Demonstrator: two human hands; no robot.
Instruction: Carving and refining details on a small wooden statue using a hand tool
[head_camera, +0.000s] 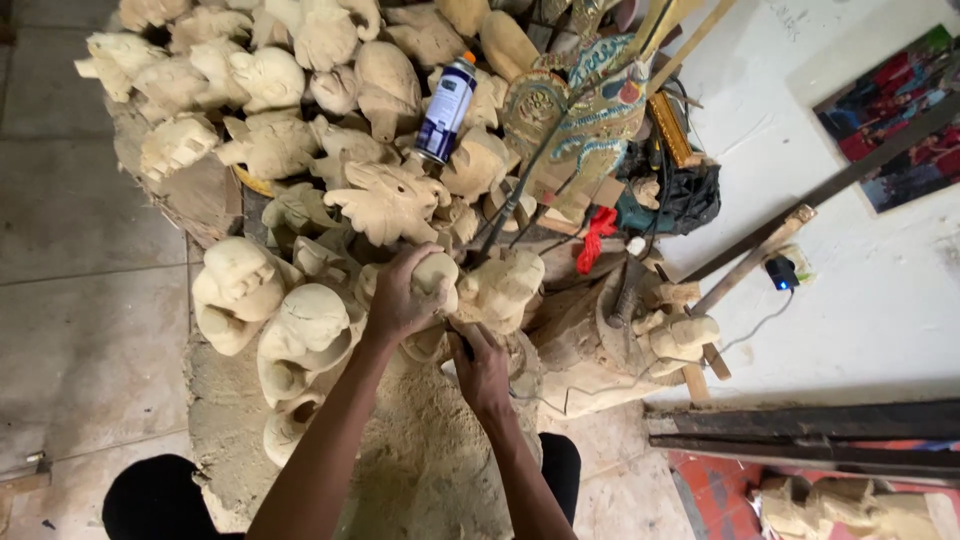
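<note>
My left hand (405, 296) grips the top of a pale carved wooden head (437, 272) that rests among other carvings. Just below it, my right hand (482, 368) is closed around a small tool whose tip touches the same carving; the tool itself is mostly hidden by my fingers. Another unfinished carved head (502, 288) lies right beside the one I hold. Sawdust (420, 460) covers the ground between my knees.
A heap of several unpainted wooden heads (270, 90) fills the upper left. A spray can (446, 108) lies on the heap. A painted flat puppet (590, 110) leans at the top centre. A wooden stump (590, 340), red cloth (597, 235), and dark planks (800, 430) lie right.
</note>
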